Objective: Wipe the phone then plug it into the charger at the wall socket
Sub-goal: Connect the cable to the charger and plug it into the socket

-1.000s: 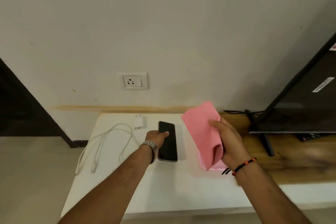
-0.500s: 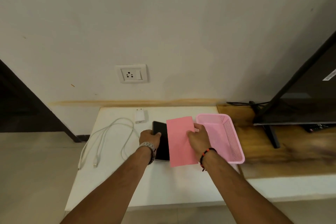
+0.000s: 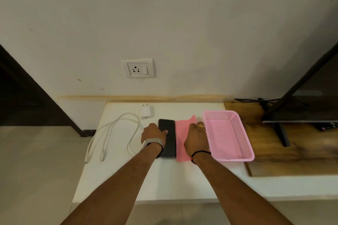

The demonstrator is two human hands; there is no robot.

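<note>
A black phone lies flat, screen up, on the white table. My left hand rests on its left edge, thumb on the screen, holding it down. A pink cloth lies flat just right of the phone, with my right hand pressing on it. A white charger adapter sits behind the phone near the wall. A white cable is looped on the table's left part. The wall socket is on the wall above the adapter, with nothing plugged in.
An empty pink plastic basket stands right of the cloth. Further right a black TV on a stand sits on a wooden board. The table's left and front edges drop to the tiled floor.
My right hand brought the pink cloth down from the air and laid it flat beside the phone. The pink basket came into view. My left hand stayed on the phone.
</note>
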